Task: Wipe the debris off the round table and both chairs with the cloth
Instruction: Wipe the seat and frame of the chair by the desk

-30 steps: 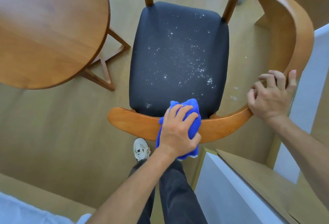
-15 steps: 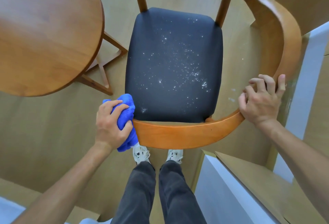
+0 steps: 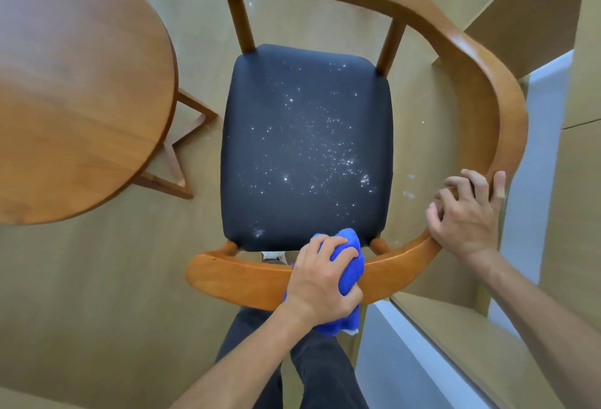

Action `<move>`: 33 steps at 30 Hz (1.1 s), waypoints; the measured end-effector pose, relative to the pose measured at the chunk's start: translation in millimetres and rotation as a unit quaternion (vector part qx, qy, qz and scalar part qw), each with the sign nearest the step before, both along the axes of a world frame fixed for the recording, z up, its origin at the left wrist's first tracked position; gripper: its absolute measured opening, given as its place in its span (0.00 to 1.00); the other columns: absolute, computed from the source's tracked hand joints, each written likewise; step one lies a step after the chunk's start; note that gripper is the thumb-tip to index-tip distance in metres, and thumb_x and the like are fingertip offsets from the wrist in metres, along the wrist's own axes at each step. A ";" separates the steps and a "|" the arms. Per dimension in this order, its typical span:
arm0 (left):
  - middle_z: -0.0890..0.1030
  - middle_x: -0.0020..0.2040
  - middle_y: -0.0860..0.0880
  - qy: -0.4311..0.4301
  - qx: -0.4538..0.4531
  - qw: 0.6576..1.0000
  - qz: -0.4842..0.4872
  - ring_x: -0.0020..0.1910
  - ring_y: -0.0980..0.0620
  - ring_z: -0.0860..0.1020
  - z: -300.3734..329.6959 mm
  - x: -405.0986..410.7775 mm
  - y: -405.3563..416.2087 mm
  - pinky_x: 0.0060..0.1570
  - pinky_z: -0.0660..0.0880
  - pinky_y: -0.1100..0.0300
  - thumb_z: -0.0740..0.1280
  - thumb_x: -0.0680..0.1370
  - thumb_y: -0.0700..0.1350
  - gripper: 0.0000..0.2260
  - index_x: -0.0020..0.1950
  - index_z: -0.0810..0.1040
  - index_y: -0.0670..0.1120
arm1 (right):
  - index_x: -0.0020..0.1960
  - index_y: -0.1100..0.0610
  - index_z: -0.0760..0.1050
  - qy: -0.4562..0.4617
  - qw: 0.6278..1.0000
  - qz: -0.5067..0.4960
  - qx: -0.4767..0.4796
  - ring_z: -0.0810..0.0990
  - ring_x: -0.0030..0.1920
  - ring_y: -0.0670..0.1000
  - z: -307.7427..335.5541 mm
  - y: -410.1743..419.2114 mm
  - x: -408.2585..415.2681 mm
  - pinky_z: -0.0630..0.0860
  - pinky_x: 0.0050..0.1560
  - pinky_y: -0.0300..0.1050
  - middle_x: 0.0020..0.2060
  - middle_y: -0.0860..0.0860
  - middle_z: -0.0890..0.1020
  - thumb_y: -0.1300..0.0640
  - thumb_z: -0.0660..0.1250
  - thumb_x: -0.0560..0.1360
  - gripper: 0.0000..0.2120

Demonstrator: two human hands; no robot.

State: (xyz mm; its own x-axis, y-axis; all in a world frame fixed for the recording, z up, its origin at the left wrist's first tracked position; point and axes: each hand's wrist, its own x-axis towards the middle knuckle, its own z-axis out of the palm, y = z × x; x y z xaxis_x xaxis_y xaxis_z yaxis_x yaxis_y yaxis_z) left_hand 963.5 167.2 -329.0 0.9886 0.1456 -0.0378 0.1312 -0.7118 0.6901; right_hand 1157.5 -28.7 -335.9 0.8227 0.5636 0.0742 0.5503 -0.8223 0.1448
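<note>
Wood-look floor underfoot. Left hand, fingers clamped on blue cloth, presses it on chair backrest rail. Right hand fingers curled over rail. White debris on dark seat. Round worktop far left.

round table: cut off left | cloth: mostly under left hand
</note>
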 end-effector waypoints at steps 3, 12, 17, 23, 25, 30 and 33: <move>0.78 0.51 0.52 0.043 -0.054 0.997 -0.018 0.49 0.48 0.77 -2.8 22.3 25.7 0.42 0.78 0.55 0.64 0.64 0.51 0.16 0.50 0.79 0.49 | 0.43 0.61 0.82 0.016 0.999 -0.004 -0.028 0.72 0.62 0.62 2.5 2.7 0.8 0.49 0.73 0.67 0.50 0.59 0.81 0.51 0.59 0.74 0.17; 0.72 0.60 0.55 0.154 0.017 0.953 0.262 0.59 0.52 0.69 -43.6 123.8 179.5 0.47 0.66 0.58 0.66 0.72 0.46 0.14 0.58 0.75 0.51 | 0.39 0.61 0.81 -0.001 0.998 -0.052 -0.030 0.76 0.59 0.63 -1.1 18.5 -0.9 0.48 0.73 0.68 0.45 0.58 0.82 0.54 0.59 0.73 0.15; 0.69 0.69 0.47 0.096 -0.006 0.977 0.189 0.67 0.46 0.65 -67.9 175.6 134.9 0.63 0.67 0.52 0.64 0.74 0.52 0.20 0.64 0.74 0.48 | 0.40 0.61 0.80 0.038 0.993 -0.047 0.106 0.78 0.54 0.62 -1.4 74.8 0.5 0.57 0.73 0.61 0.46 0.58 0.81 0.62 0.61 0.72 0.09; 0.59 0.77 0.45 0.201 -0.003 0.973 0.114 0.76 0.46 0.56 -97.3 184.7 133.3 0.74 0.56 0.46 0.53 0.80 0.54 0.25 0.74 0.65 0.45 | 0.58 0.59 0.77 0.220 0.955 -0.017 0.199 0.72 0.58 0.59 -75.0 176.0 41.1 0.76 0.55 0.57 0.58 0.59 0.75 0.57 0.65 0.72 0.16; 0.63 0.75 0.45 0.170 0.014 0.973 0.156 0.75 0.46 0.59 -97.3 184.1 162.0 0.73 0.57 0.48 0.50 0.78 0.55 0.26 0.72 0.68 0.44 | 0.66 0.53 0.73 0.238 0.961 -0.020 0.140 0.69 0.62 0.61 -105.2 210.5 54.4 0.74 0.56 0.58 0.65 0.61 0.71 0.49 0.67 0.70 0.25; 0.66 0.72 0.44 0.065 0.079 0.973 0.209 0.72 0.46 0.62 -71.2 208.9 245.6 0.71 0.60 0.48 0.54 0.79 0.52 0.22 0.70 0.69 0.43 | 0.68 0.49 0.72 0.245 0.967 -0.068 0.027 0.74 0.53 0.63 -146.5 260.2 55.5 0.74 0.41 0.54 0.67 0.62 0.70 0.39 0.69 0.67 0.32; 0.66 0.71 0.43 0.000 0.121 0.966 0.227 0.70 0.46 0.63 -46.1 251.5 281.9 0.69 0.60 0.52 0.56 0.79 0.49 0.20 0.69 0.68 0.44 | 0.66 0.50 0.72 0.253 0.967 -0.040 -0.014 0.74 0.49 0.61 -152.1 260.3 38.5 0.72 0.38 0.52 0.64 0.62 0.72 0.37 0.69 0.66 0.32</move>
